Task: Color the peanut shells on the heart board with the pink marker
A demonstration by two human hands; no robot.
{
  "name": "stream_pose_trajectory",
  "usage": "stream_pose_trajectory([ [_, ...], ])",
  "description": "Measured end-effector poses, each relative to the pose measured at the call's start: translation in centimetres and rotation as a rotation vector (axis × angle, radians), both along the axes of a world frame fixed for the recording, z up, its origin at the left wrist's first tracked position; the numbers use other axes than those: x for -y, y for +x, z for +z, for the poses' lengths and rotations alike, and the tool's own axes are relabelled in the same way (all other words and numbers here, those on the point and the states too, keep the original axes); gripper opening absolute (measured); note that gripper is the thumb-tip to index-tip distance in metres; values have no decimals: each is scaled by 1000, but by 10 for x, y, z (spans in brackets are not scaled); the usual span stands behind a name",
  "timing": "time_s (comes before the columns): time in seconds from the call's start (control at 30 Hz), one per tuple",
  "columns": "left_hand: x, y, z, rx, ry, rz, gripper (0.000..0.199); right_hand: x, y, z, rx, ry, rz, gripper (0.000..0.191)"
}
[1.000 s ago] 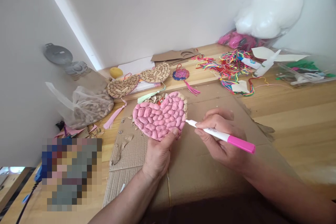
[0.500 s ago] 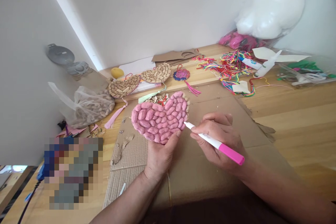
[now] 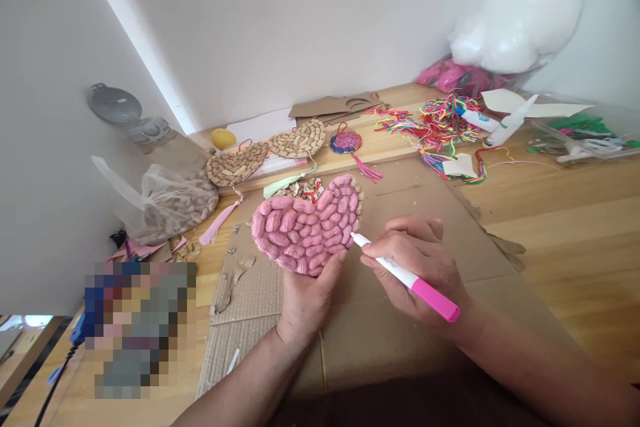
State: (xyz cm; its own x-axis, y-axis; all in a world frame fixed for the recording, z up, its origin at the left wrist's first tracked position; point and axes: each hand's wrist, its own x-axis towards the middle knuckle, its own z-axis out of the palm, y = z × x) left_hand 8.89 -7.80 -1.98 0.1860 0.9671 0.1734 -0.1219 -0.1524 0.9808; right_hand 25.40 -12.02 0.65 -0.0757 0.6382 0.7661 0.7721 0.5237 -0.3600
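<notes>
A heart covered in peanut shells (image 3: 307,230) is tilted up in front of me, its face pink and its right edge still tan. My left hand (image 3: 310,300) grips it from below, thumb along the lower right side. Between the fingers of my right hand (image 3: 417,267) is a white marker (image 3: 400,272) with a pink end. The marker's pale tip meets or nearly meets the heart's right edge. Under both hands lies a cardboard sheet (image 3: 380,333). Loose shell pieces (image 3: 295,189) show behind the heart, partly hidden.
Two tan peanut-shell pieces (image 3: 297,140) with tassels and a small purple-pink round ornament (image 3: 346,141) rest at the back. Colourful cords (image 3: 445,123) and glue bottles (image 3: 510,121) lie back right. A bag of peanuts (image 3: 175,203) and a lidded jar (image 3: 160,140) stand left.
The heart has shifted very slightly right and down in my left hand. The marker's pink end has swung slightly left and down, its tip staying by the heart's edge.
</notes>
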Motion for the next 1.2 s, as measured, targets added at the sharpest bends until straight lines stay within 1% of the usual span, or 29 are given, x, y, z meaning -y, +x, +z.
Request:
stream_pose_trajectory([
  [0.1, 0, 0, 0, -26, 19, 2, 55, 0, -1, -1, 11, 9, -10, 11],
  [0.23, 1, 1, 0, -50, 23, 51, 55, 1, -1, 1, 34, 20, -23, 12],
  [0.4, 2, 2, 3, -37, -11, 22, 51, 4, 0, -2, 97, -36, -33, 15],
  [0.53, 2, 3, 5, -20, -23, 28, 49, 6, 3, -6, 136, -43, -51, 12],
  [0.63, 0, 3, 4, 19, -47, 22, 44, 6, 4, -2, 162, 1, -88, 13],
  [0.7, -2, 2, 3, 60, -65, 39, 42, 5, 4, 3, 138, 27, -115, 14],
  [0.77, -3, 1, 1, 97, -92, 52, 39, 5, 3, 6, 104, 32, -99, 14],
  [0.83, -3, 0, 0, 123, -130, 38, 38, 4, 1, 6, 81, 36, -64, 14],
  [0.93, -2, 0, 1, 159, -150, -1, 43, 3, 0, 3, 65, 33, -51, 14],
  [1.1, 1, 3, 6, 161, -110, -27, 57, 3, -1, 0, 76, -7, -36, 15],
  [1.2, 2, 4, 6, 161, -107, -36, 54, 3, 0, 2, 78, 9, -39, 15],
])
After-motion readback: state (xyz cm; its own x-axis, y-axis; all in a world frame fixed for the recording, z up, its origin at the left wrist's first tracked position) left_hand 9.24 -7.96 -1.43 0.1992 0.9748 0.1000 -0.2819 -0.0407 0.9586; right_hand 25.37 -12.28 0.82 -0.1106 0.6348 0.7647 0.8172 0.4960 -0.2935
